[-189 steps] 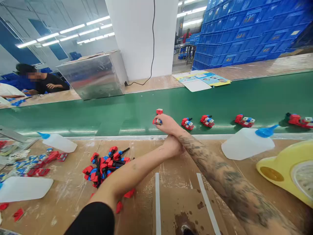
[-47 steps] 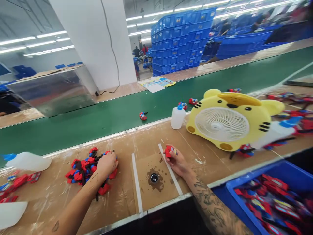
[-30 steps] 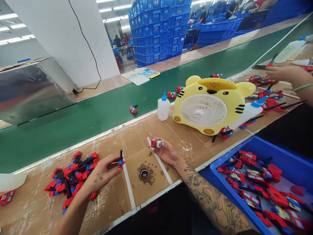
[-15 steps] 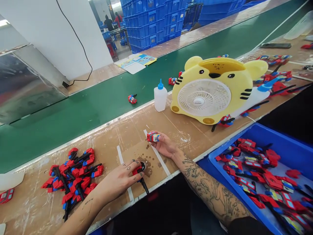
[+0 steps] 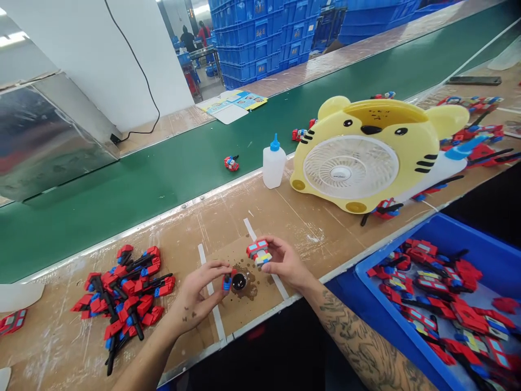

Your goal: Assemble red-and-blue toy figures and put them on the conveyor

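Observation:
My right hand (image 5: pixel 285 263) pinches a small red, blue and yellow toy body (image 5: pixel 258 251) above the stained brown pad. My left hand (image 5: pixel 198 290) holds a small red and blue toy part (image 5: pixel 227 281) right beside a little dark glue cup (image 5: pixel 239 281) on that pad. The two hands are close together, a few centimetres apart. A heap of red, blue and black toy parts (image 5: pixel 124 288) lies on the cardboard-covered bench to the left of my left hand.
A blue crate (image 5: pixel 448 239) of red toy parts stands at lower right. A yellow tiger-shaped fan (image 5: pixel 366 152) and a white glue bottle (image 5: pixel 273 164) stand near the green conveyor belt (image 5: pixel 163 174), which carries small toys (image 5: pixel 231 162). Blue crates are stacked behind.
My left hand lifted the part from the pile, brought it to the glue cup and raised it. My right hand drew the toy body nearer to the left hand.

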